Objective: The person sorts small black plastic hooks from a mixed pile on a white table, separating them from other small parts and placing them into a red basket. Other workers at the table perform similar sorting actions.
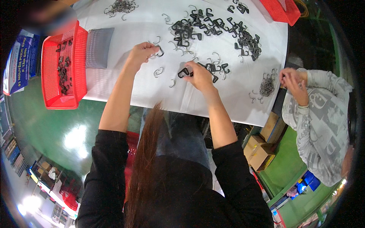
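Black clip (pixel 184 72) in R grip (pixel 200 75)

Bright overhead light, floor glare, fisheye-warped edges.

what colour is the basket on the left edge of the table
Red: the mesh basket shows best in the head view, holding a few dark clips.

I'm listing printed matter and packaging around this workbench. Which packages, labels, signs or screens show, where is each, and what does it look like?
Printed banner: at the far left edge, beside the red basket; upright rectangle, blue with white and red parts.
Cardboard boxes: on the floor under the white table's right corner; plain brown cartons, stacked together.
Blue packages: lower right on the green floor; small, too blurred to detail.
No screens visible.
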Demonstrator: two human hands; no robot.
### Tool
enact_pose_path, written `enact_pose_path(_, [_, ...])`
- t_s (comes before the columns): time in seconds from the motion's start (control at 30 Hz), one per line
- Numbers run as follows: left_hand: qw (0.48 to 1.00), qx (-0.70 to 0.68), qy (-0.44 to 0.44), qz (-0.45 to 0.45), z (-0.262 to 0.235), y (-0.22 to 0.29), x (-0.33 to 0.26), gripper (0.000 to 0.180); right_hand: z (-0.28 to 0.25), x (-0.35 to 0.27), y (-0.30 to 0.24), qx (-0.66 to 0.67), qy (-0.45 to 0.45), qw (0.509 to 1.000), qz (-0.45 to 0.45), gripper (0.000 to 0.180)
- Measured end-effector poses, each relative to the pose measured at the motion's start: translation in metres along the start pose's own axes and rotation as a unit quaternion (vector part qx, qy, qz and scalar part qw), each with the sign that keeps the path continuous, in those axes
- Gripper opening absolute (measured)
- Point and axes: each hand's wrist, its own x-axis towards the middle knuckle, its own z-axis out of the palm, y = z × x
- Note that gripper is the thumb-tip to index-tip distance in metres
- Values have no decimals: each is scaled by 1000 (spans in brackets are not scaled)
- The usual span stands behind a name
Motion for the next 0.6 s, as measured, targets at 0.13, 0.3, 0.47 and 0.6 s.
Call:
enact_pose_path(0.13, [999, 2, 4, 34, -8, 9, -11, 16, 11, 1, -3, -124, -27, 992, -9, 29])
enact_pose_path(0.3, [994, 102, 18, 45, -11, 11, -14, 25, 5, -6, 1, -11, -58, 998, 28, 26])
enact_pose_path(0.47, [999, 7, 38, 28, -12, 2, -10, 28, -31, -51, 31, 625, -83, 767, 121, 17])
enact_pose_path(0.6, [981, 182, 16, 64, -9, -4, -5, 29, -62, -69, 66, 742, 86, 650, 138, 20])
